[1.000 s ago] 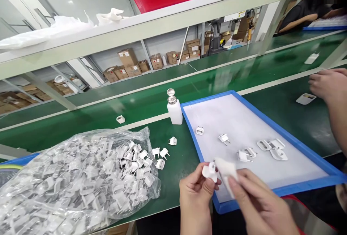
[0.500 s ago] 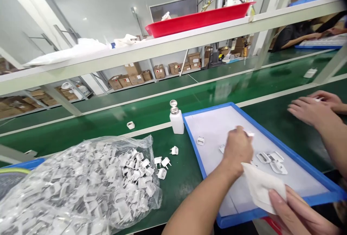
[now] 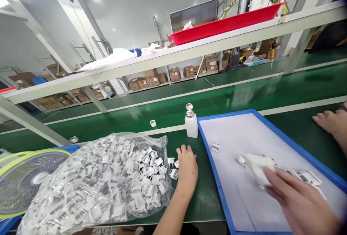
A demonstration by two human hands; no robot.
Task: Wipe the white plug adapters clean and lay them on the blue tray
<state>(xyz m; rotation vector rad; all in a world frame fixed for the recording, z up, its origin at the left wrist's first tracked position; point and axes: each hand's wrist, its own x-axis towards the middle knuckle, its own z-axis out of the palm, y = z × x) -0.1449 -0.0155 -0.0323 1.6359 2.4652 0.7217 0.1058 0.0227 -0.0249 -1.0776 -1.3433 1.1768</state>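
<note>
My left hand (image 3: pixel 187 170) is over the green bench, fingers bent down and close together beside loose white plug parts (image 3: pixel 174 174). Its fingertips are turned away, so what they pinch is hidden. Left of it lies a clear plastic bag (image 3: pixel 108 184) full of white plug parts. My right hand (image 3: pixel 295 191), blurred, grips a folded white cloth (image 3: pixel 257 164) above the blue-rimmed tray (image 3: pixel 216 177). On the tray's white lining, one plug part (image 3: pixel 215 147) lies at the left and another (image 3: pixel 240 160) beside the cloth. More white pieces (image 3: pixel 310 178) lie partly behind my right hand.
A white pump bottle (image 3: pixel 191 125) stands at the tray's far left corner. A yellow-green fan (image 3: pixel 35 180) is at far left. Another person's hand (image 3: pixel 329 121) rests on the bench at right. A shelf with a red tray (image 3: pixel 225 25) crosses above the bench.
My left hand has moved left from the tray to the loose parts by the bag. The right hand's cloth is now lower over the tray. The view has swung left.
</note>
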